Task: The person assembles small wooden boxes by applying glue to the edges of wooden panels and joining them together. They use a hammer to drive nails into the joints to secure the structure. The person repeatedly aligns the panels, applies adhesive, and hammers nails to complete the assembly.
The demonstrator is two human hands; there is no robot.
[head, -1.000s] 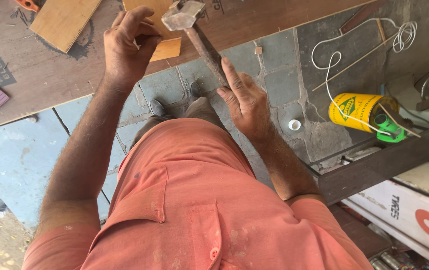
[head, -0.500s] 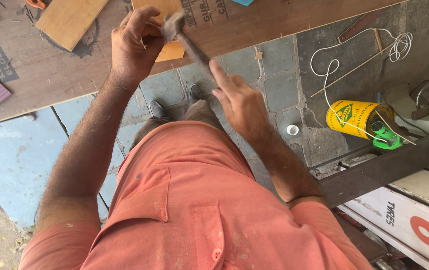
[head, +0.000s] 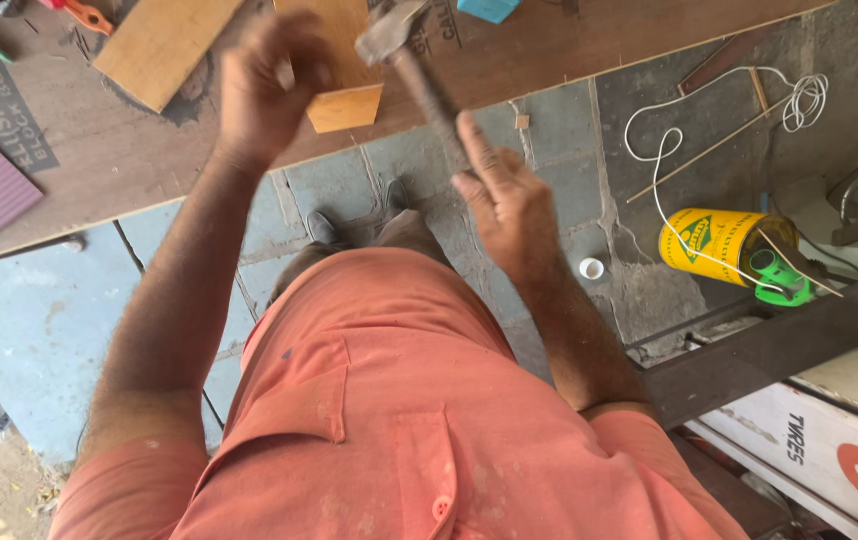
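Hammer (head: 419, 75) of dark wood and steel, held in the right grip (head: 509, 205), points its head toward eleven o'clock, just beside the half-curled left grip (head: 274, 85) over the small tan wooden block (head: 344, 100) on the brown counter (head: 569, 45).

Single head-worn view, looks steeply down past the person's chest; wooden surface (head: 549, 50) at frame top, paved floor (head: 69, 320) below, both hands close to the lens. No second view.
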